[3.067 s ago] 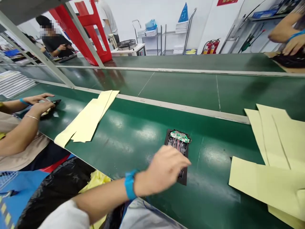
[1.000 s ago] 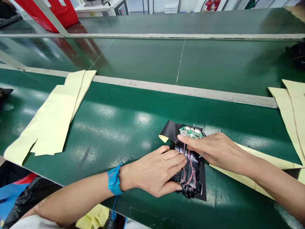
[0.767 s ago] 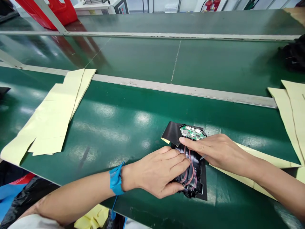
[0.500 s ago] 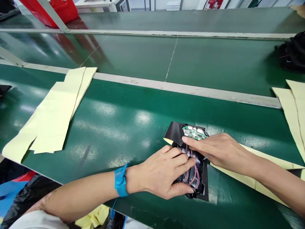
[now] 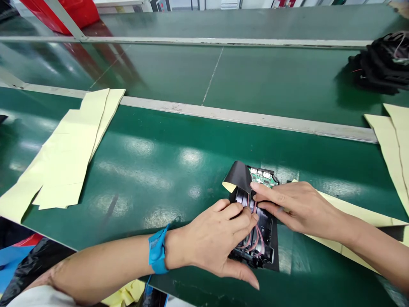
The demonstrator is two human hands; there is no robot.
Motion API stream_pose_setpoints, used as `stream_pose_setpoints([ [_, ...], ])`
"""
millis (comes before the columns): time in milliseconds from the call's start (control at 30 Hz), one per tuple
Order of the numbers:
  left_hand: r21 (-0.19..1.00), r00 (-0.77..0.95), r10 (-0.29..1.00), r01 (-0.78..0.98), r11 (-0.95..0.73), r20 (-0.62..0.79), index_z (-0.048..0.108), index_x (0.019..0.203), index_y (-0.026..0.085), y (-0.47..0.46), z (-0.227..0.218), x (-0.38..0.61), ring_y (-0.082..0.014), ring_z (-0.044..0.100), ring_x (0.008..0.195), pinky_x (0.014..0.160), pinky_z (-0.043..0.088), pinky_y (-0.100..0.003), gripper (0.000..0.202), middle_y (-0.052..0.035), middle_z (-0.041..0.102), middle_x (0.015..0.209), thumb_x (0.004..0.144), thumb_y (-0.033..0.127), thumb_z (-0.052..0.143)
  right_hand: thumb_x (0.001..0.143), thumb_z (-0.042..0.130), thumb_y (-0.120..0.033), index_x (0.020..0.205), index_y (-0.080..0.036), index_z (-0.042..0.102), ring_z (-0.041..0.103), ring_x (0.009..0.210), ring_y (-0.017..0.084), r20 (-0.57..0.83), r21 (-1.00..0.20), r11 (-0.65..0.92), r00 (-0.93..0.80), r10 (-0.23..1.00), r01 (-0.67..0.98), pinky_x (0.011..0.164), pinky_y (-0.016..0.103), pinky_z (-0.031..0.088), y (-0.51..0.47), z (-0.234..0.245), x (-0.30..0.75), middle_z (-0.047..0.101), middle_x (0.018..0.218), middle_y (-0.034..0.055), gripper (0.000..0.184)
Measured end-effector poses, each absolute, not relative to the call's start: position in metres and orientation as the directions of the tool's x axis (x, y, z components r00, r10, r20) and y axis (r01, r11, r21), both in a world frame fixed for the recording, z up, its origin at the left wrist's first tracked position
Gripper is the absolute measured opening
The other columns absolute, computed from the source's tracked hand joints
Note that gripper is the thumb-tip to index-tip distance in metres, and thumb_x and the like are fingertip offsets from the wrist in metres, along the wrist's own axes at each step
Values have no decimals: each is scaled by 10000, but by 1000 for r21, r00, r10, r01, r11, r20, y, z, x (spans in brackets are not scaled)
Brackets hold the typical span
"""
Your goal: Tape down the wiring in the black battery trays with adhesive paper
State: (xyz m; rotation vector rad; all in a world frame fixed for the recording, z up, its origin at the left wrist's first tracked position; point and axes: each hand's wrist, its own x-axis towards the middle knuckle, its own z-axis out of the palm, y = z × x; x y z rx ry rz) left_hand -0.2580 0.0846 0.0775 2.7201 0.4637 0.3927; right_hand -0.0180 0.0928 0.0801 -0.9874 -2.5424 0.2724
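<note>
A black plastic housing (image 5: 266,224) lies open on the bench, with a green circuit board (image 5: 263,177) at its far end. Pink wires (image 5: 258,241) run looped along its inside. From its far left, a black sheet with yellow backing (image 5: 239,175) curls up. My left hand (image 5: 220,234) rests over the housing's left side, fingertips bent onto the wires and thumb stretched away. At the upper part of the wires, my right hand (image 5: 294,207) has its index finger and thumb close together on them. A small pale spot shows between its fingers; I cannot make out what it is.
Yellow paper sheets (image 5: 68,149) lie at the left, more yellow sheets (image 5: 391,145) at the right edge, and a yellow strip (image 5: 345,209) under my right forearm. Stacked black housings (image 5: 383,64) sit beyond the metal rail (image 5: 236,118). A red container (image 5: 79,15) stands far left.
My left thumb has lifted off the housing and swung outward. My right thumb has come forward beneath the index finger, onto the wires. The view has shifted slightly.
</note>
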Motion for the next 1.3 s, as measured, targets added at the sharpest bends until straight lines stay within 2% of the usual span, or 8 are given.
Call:
stream_pose_setpoints([
  [300,199,905,380,344,-918,189,437,1250,12,70,76,-252,-249,412,1114,920,323,-328,734,-132,524,1223,843,614,333,898,384,-81,1461,-179,100,549,434,142,298,-236,588,-518,802,774,399,281,396,52,78,-33,712,836,13,638],
  [500,140,855,485,465,-874,186,419,1258,-20,52,75,-235,-274,413,1117,955,302,-348,742,-160,491,1216,860,595,298,922,394,-137,1457,-187,115,666,641,120,201,-538,352,-289,936,766,527,213,519,45,81,-38,696,1001,17,605],
  [567,154,855,486,464,-873,181,418,1264,-7,50,75,-234,-270,413,1117,956,303,-342,731,-151,487,1221,865,591,285,919,407,-146,1457,-194,111,669,662,124,238,-556,371,-285,929,744,545,217,526,48,82,-38,697,994,20,616],
  [700,167,857,488,464,-870,167,426,1263,14,51,77,-236,-259,410,1125,965,302,-333,716,-135,485,1240,878,590,246,911,400,-117,1461,-207,64,663,637,151,343,-402,558,-446,827,726,525,272,520,58,80,-34,696,997,14,651],
  [867,161,853,494,470,-868,168,419,1267,11,51,77,-238,-261,404,1147,981,298,-333,718,-138,475,1268,875,591,262,910,359,-101,1462,-198,30,632,548,163,284,-270,662,-599,748,699,463,302,491,64,76,-30,687,1026,32,650],
  [933,163,849,496,471,-867,183,410,1273,5,51,76,-238,-260,400,1156,993,290,-333,727,-142,475,1270,871,595,271,912,350,-106,1462,-208,20,626,529,157,266,-280,654,-597,757,703,457,297,490,64,75,-31,683,1038,32,649],
  [1100,165,845,490,463,-871,213,447,1238,16,52,75,-237,-248,425,1110,973,301,-331,709,-127,512,1214,865,597,290,915,420,-137,1457,-240,83,676,716,138,322,-516,495,-378,868,699,590,235,540,61,76,-31,702,975,-7,647],
  [1300,160,849,488,463,-872,203,449,1236,22,53,76,-237,-242,422,1096,958,307,-327,714,-123,508,1214,853,609,306,908,398,-88,1460,-235,49,641,564,138,324,-321,586,-495,806,744,502,282,503,56,72,-28,699,983,-17,669],
])
